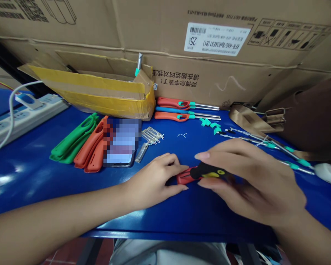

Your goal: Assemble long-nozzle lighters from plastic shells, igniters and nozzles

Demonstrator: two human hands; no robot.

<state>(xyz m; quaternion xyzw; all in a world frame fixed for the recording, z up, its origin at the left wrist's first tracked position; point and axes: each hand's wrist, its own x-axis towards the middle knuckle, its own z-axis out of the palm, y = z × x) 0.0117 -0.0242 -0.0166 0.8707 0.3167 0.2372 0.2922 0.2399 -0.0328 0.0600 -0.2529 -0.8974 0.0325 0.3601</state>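
Observation:
Near the table's front, my left hand [162, 176] pinches a red plastic lighter handle [184, 176] lying on the table, its fingers and thumb on either side. My right hand [253, 176] grips a black tool with yellow marks [209, 171], perhaps a screwdriver. That tool's near end meets or overlaps the red handle; the exact contact is hidden. Left of my hands lie green handle shells [74, 140] and orange-red handle shells [92, 147]. Several clear cartridges [151, 136] lie beyond my left hand. Tiny white pins [182, 135] are scattered beyond the red handle.
A phone [123, 143] lies beside the shells. Long-necked lighters [172, 116] lie along the cardboard box [165, 66]. Teal pieces [209, 124] and metal lighter barrels [287, 151] are at right, near brown tape [245, 119]. A yellow-taped carton [107, 92] and power strip [30, 116] stand left.

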